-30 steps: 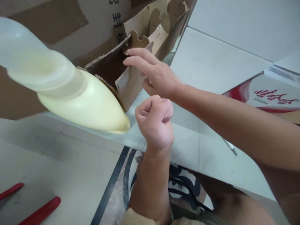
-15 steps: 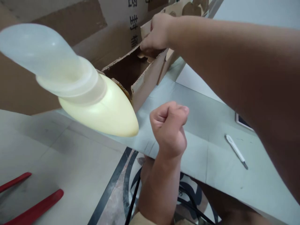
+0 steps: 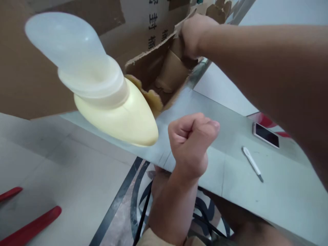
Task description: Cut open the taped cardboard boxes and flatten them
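Note:
My left hand is a closed fist above the pale table, thumb folded over the fingers; whatever it may hold is hidden. At upper right, my right hand grips the far end of an open cardboard box with ragged edges, its fingers partly hidden behind the wall. Inside the box a brown cardboard piece shows. To the left of my fist, apart from it, a translucent white object with a collar and a pale yellow pointed end overlaps the box's near end; what supports it is not visible.
A large cardboard carton with printed characters stands behind. On the table's right lie a phone and a white pen-like stick. Red bars cross the lower left above the pale floor. Crumpled brown pieces lie at the top.
The box has tilted, so more of its inside shows, and my right hand has shifted right with its far end. My left fist stays closed. The view has moved slightly, revealing the phone.

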{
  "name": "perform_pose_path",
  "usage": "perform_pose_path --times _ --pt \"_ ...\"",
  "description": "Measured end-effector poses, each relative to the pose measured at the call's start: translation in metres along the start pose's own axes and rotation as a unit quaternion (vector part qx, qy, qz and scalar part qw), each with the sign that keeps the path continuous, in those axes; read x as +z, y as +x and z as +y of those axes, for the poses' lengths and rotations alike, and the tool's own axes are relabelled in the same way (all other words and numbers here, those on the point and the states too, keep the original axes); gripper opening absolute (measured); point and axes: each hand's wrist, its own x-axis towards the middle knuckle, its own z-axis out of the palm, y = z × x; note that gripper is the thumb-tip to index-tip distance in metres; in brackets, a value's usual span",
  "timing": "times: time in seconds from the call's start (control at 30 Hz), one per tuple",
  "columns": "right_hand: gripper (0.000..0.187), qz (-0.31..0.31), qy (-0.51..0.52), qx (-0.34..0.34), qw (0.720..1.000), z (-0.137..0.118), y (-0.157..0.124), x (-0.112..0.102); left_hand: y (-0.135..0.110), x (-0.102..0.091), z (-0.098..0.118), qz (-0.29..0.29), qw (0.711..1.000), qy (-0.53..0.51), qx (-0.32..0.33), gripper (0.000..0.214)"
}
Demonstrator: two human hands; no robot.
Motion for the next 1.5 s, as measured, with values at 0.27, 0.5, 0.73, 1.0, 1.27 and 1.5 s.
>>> perform_pose_path --times 0.27,0.5,0.73,1.0,1.27,1.5 --pt "0.042 -0.068 -0.151 0.010 0.986 0.038 -0.080 -0.030 -0.044 0.036 0.030 -0.089 0.988 0.007 -0.125 0.069" --pt "0.025 -0.123 -0.215 -0.090 0.965 0.079 -0.157 -0.032 -0.062 0.056 0.029 -0.162 0.972 0.040 -0.168 0.069" --pt "0.012 -0.089 -0.116 -0.141 0.979 0.131 -0.198 -0.024 -0.065 0.067 0.002 -0.204 0.964 0.058 -0.160 0.058" --pt "0.032 0.169 -0.005 -0.023 0.985 0.156 -0.328 -0.013 -0.062 0.071 -0.020 -0.176 0.966 0.118 -0.150 0.060" --pt "0.027 0.222 0.029 0.111 0.968 0.178 -0.411 0.070 -0.057 0.081 -0.046 -0.179 0.962 0.107 -0.178 0.067" --pt "0.006 0.367 0.110 0.113 0.917 0.150 -0.440 0.074 -0.060 0.088 -0.061 -0.181 0.961 0.189 -0.090 0.065"
